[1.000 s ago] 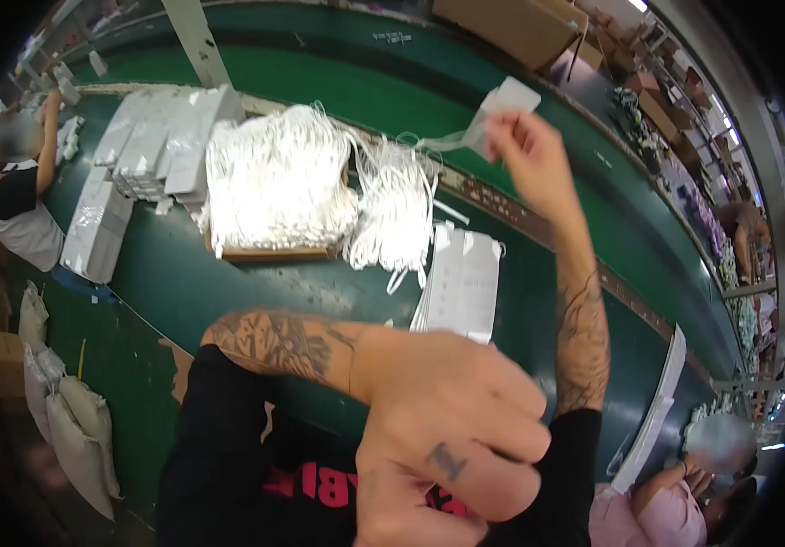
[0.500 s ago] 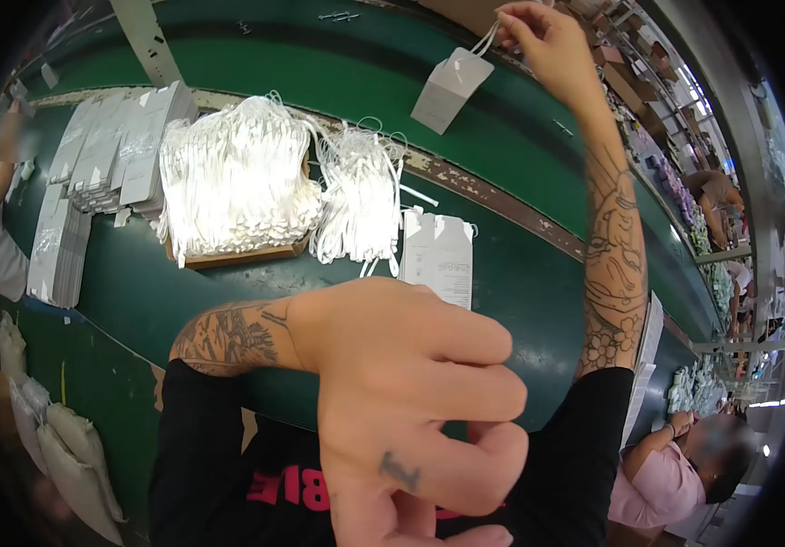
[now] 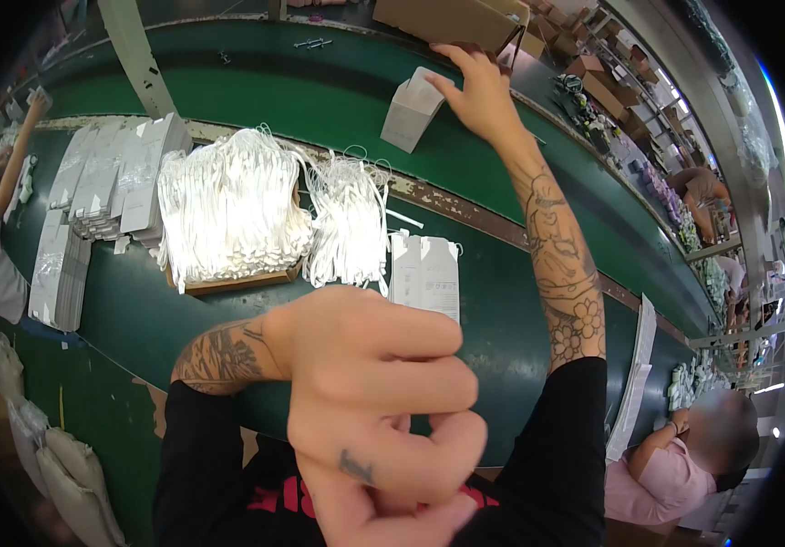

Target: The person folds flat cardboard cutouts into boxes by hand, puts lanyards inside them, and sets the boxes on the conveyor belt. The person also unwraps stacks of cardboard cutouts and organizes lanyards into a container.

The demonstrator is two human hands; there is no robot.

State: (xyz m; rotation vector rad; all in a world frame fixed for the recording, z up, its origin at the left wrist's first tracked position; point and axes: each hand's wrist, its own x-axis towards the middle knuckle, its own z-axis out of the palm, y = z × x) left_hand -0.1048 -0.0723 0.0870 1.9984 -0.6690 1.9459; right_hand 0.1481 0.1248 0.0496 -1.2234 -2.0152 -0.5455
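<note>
My left hand (image 3: 383,401) is close to the camera in the foreground, its fingers curled into a closed hand. Whatever those fingers may hold is hidden. Across the bench, my right hand (image 3: 482,96) reaches over the far green belt with its fingers apart. By its thumb is a white card tag (image 3: 413,114), which lies on the belt or just above it. A stack of white tags (image 3: 425,273) lies on the near bench, partly behind my left hand. Beside that stack is a bunch of white cords (image 3: 347,223), and a larger pile of cords (image 3: 233,205) fills a cardboard tray.
Stacks of white cards (image 3: 119,173) stand at the left of the green bench (image 3: 511,337). A brown carton (image 3: 452,23) sits past the far belt (image 3: 256,68). One co-worker in pink (image 3: 661,474) is at right; another's arm (image 3: 17,150) shows at left. White sacks (image 3: 73,474) lie lower left.
My right hand has moved left and slightly down, and its fingers have let go of the tag's cord. The tag appears farther left and lower. My left hand stays closed.
</note>
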